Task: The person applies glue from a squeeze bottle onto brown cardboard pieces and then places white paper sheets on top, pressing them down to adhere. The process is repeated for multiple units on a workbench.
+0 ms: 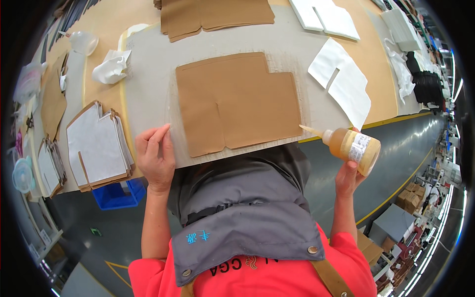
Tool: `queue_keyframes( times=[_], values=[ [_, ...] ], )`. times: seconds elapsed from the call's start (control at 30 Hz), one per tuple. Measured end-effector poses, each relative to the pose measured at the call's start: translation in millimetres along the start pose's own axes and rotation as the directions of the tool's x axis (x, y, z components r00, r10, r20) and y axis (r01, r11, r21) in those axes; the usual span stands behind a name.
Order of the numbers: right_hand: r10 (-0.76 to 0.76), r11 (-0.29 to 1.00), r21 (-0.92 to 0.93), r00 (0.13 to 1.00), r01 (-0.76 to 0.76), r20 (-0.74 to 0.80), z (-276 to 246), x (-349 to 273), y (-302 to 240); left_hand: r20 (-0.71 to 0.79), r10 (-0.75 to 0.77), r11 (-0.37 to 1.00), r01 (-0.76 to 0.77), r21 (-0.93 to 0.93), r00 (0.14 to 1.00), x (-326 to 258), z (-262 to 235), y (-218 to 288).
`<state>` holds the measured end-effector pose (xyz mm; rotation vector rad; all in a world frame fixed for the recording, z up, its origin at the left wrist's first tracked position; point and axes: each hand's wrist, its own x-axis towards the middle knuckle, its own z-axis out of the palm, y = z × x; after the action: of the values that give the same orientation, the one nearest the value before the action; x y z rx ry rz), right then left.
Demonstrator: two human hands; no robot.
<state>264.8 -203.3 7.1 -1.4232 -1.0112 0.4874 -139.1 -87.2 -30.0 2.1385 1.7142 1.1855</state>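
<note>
A flat brown panel [247, 106], with a notched upper right corner and a short slit, lies on the grey work surface [151, 64] before me. My right hand [348, 179] grips a clear squeeze bottle [340, 141] of amber liquid, tilted so its long nozzle points left. The nozzle tip is at the panel's lower right edge; whether it touches I cannot tell. Just left of the panel, at the table's front edge, my left hand [157, 156] is closed, thumb and fingers drawn together, with nothing visible in them.
Stacked white-faced panels [96, 143] lie at the left. More brown panels [217, 17] are at the far side, and slotted white pieces [341, 81] at the right. A crumpled white cloth [111, 68] and another squeeze bottle [83, 42] sit far left. A blue bin [118, 194] stands below the table.
</note>
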Motion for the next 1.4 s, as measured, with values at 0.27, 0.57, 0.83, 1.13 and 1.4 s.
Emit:
queue_keyframes(
  times=[0.27, 0.57, 0.83, 1.13, 1.4],
  values=[
    [0.012, 1.0, 0.028, 0.999, -0.01, -0.053, -4, -15, 3, 0.0, 0.017, 1.0, -0.017, 0.007, 1.0, 1, 0, 0],
    [0.22, 0.959, 0.216, 0.962, -0.183, -0.159, 8, -28, 7, 0.006, 0.005, 1.0, -0.005, 0.002, 1.0, 0, -1, 1],
    [0.324, 0.907, 0.316, 0.941, -0.279, -0.1, 35, -38, 3, 0.001, 0.03, 0.999, -0.03, 0.013, 1.0, 1, -3, 0],
    [0.339, 0.88, 0.345, 0.94, -0.327, 0.027, 67, -47, -3, -0.036, 0.025, 0.998, -0.027, -0.051, 0.999, -1, -1, -1],
    [0.269, 0.901, 0.311, 0.952, -0.302, 0.145, 88, -48, -7, -0.038, 0.008, 0.999, -0.009, -0.046, 0.999, 0, -3, 1]
  ],
)
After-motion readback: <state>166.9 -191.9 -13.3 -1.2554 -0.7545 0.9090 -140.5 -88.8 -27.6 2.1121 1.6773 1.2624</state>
